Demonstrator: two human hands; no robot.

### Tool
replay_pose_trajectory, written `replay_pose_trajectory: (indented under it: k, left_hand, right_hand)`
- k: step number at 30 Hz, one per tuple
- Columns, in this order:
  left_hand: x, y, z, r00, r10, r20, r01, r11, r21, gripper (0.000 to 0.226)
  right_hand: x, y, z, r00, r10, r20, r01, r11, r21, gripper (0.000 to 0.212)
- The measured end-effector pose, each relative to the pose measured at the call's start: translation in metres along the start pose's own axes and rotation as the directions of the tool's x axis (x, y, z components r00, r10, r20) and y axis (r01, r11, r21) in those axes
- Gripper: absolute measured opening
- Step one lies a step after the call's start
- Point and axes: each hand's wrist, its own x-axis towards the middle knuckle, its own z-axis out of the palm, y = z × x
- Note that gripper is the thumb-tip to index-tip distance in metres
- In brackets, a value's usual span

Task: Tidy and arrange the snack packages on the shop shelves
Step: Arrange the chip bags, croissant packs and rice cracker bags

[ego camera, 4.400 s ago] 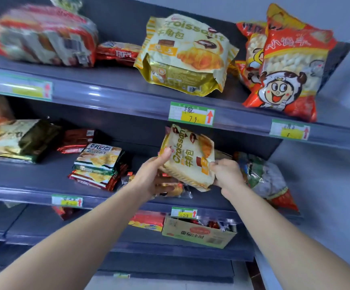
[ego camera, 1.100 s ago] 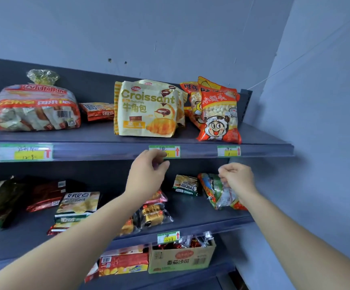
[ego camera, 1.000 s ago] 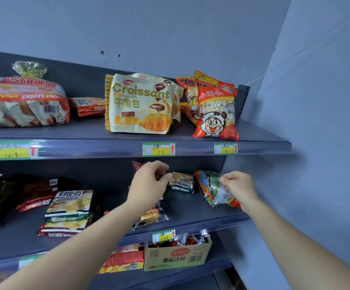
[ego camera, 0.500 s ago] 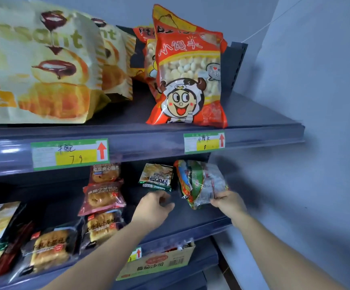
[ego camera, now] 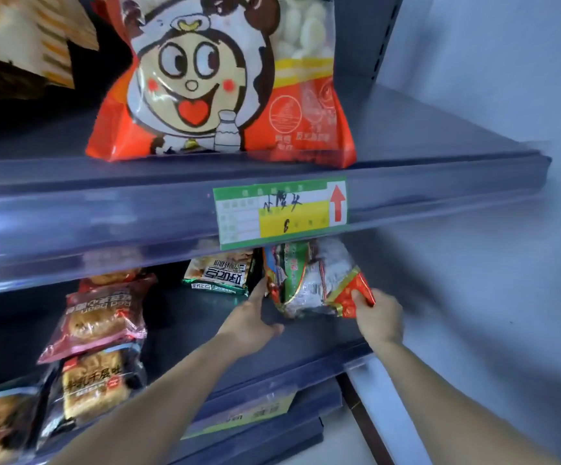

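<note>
Head: left hand (ego camera: 250, 322) perhaps against bag (ego camera: 309, 280)

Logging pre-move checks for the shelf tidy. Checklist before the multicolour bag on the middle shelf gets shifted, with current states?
1. Right hand pinches the snack bag by its red corner: ok.
2. Left hand has straight fingers against the bag's left side: ok.
3. Gap to the green-edged packet is narrow: not ok.
4. Bag top clear of the upper shelf: cannot tell, hidden behind the price label.
5. Bare middle shelf in front of the bag: ok.
</note>
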Motion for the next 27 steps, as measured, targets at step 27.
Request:
replay_pose_trajectory:
  k: [27]
  left_hand:
    - [-0.246,-0.071,-0.119,0.835,-0.114,-0.538,-0.263,0.777,-0.572,0.021]
  right_hand:
    - [-0.200,-0.187,-0.078,0.901,-0.203,0.382,-0.249,0.480,0.841,0.032]
